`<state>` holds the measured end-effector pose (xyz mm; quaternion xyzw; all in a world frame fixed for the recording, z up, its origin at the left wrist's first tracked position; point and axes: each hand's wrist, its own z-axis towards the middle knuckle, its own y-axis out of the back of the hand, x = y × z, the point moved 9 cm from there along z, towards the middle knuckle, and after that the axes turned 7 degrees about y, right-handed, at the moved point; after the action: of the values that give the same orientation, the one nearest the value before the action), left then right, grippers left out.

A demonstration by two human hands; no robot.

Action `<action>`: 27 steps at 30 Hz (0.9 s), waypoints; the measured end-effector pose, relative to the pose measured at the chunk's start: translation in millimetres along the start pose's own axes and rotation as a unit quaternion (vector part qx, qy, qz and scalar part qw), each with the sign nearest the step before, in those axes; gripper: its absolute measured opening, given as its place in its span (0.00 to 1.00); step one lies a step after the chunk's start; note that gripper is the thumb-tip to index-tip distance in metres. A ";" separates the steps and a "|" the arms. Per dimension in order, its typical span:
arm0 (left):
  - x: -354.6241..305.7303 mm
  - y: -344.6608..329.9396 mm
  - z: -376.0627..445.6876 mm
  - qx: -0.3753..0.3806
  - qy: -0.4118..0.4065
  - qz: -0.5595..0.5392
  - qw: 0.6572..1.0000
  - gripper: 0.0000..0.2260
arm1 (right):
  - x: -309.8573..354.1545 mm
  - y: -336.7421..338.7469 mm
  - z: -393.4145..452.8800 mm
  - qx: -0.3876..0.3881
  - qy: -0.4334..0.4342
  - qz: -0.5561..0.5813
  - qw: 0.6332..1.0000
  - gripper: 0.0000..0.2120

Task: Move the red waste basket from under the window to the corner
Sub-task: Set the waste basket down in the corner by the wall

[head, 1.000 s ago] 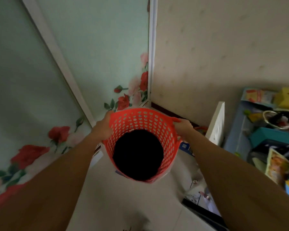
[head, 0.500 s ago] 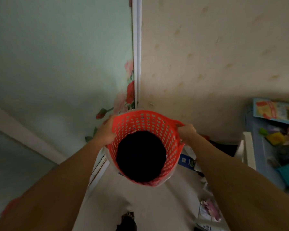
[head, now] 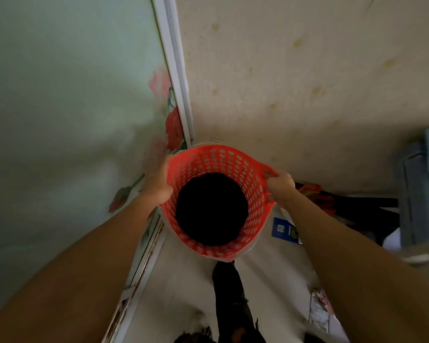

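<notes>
The left hand (head: 156,180) wraps its fingers (head: 164,167) over the left edge of the basket (head: 252,184). The right hand (head: 280,185) pinches the right edge tight — the rim bends out a little where it pulls. Both hands are closed on the basket and hold it up off the floor (head: 183,280), close to the corner (head: 187,134) where the flower panel (head: 67,95) meets the wall (head: 307,82).

The basket is thin red plastic full of holes, so it looks light and a bit bendy. The top edge is the best place to hold it, one hand on each side. The inside is dark, so it is hard to tell if anything is in it.

Below it, a leg in dark trousers (head: 230,300) stands on the floor. A blue box (head: 284,230) lies just to the right, and dark and red things (head: 332,204) sit by the wall. A blue shelf (head: 416,191) stands farther right. The spot right in the corner is hidden by the basket — the blue box may be in the way.
</notes>
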<state>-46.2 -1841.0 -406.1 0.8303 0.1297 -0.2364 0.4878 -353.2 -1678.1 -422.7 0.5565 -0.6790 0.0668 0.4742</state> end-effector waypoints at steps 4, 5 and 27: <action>17.5 -39.6 93.6 -0.004 0.004 -0.024 1.000 0.35 | -21.0 -42.2 96.3 0.020 -0.022 0.022 0.999 0.16; 20.3 -49.5 112.7 -0.005 -0.007 -0.032 0.999 0.34 | -27.3 -52.0 117.7 0.022 -0.023 0.025 0.999 0.17; 153.1 -314.0 475.6 0.025 -0.057 -0.110 0.992 0.38 | -207.4 -249.9 507.0 -0.042 -0.015 0.031 0.999 0.21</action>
<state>-181.9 -2103.7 -916.8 0.8081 0.1862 -0.3388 0.4444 -451.5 -1941.0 -955.3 0.5159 -0.7048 0.0449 0.4849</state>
